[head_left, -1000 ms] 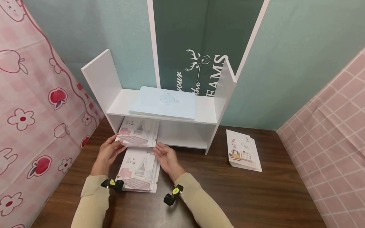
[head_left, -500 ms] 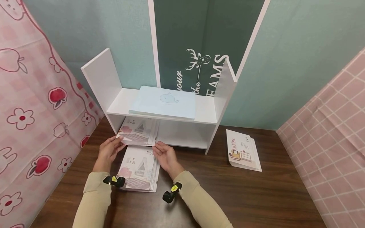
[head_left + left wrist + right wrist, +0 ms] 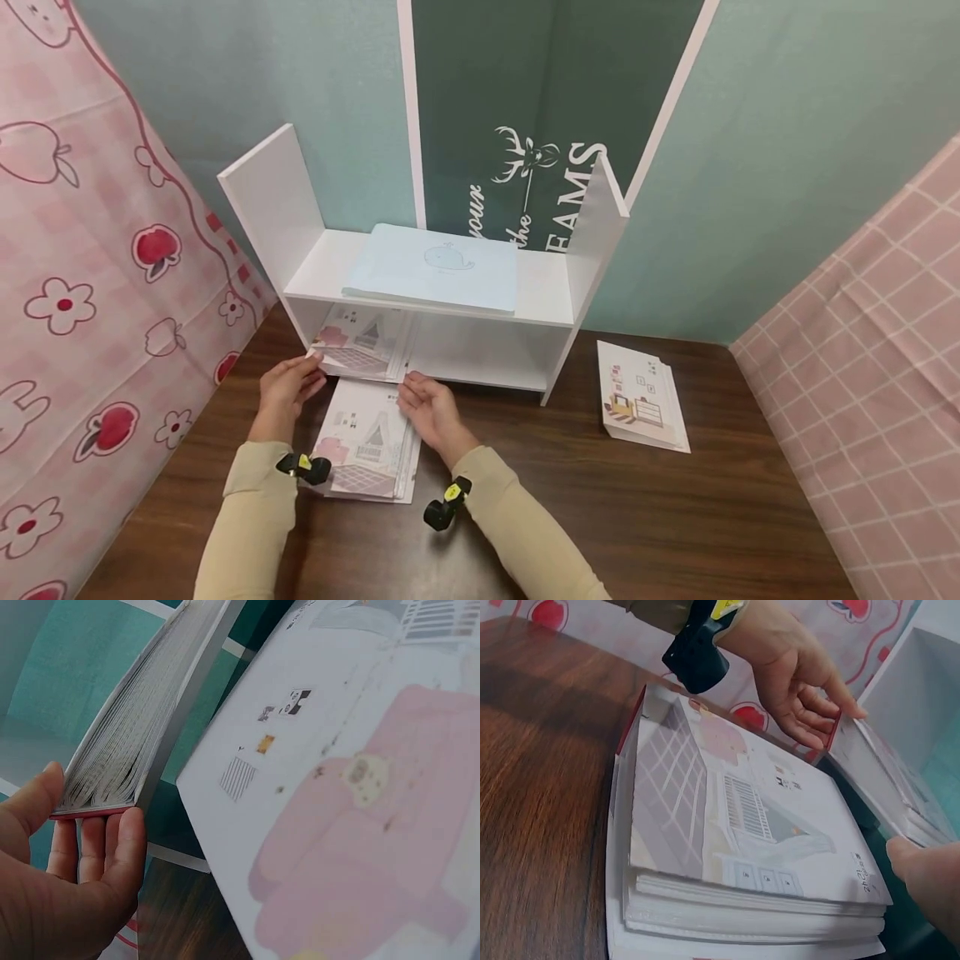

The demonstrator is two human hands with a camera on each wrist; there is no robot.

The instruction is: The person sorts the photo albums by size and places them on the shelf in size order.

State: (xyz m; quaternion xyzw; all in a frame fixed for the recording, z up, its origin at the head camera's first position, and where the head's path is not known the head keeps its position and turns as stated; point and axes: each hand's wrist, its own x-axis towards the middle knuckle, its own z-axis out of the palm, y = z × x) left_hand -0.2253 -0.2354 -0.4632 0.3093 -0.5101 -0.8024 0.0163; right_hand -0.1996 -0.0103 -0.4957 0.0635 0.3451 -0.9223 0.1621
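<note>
A thick book with a pink sofa and tent drawing on its cover point(image 3: 356, 342) lies partly inside the lower left of the white shelf point(image 3: 491, 350), its near end sticking out. My left hand point(image 3: 288, 387) grips its near left corner, thumb on one face and fingers on the other, as the left wrist view shows. My right hand point(image 3: 435, 412) holds the near right corner; in the right wrist view its thumb point(image 3: 922, 877) is at the book's edge. Just in front, a matching book point(image 3: 363, 442) lies flat on the table, partly under the held one in the head view.
Pale blue whale-print books point(image 3: 442, 267) lie on the upper shelf. At the right, another white book point(image 3: 641, 396) with a yellow chair drawing lies on the brown table point(image 3: 570, 500). Pink patterned cloth point(image 3: 112, 333) hangs at the left, and a checked pink cloth point(image 3: 877, 350) at the right.
The held book has slid slightly farther back into the lower shelf, both hands moving with it. The head view has shifted a little. The other books stay where they were.
</note>
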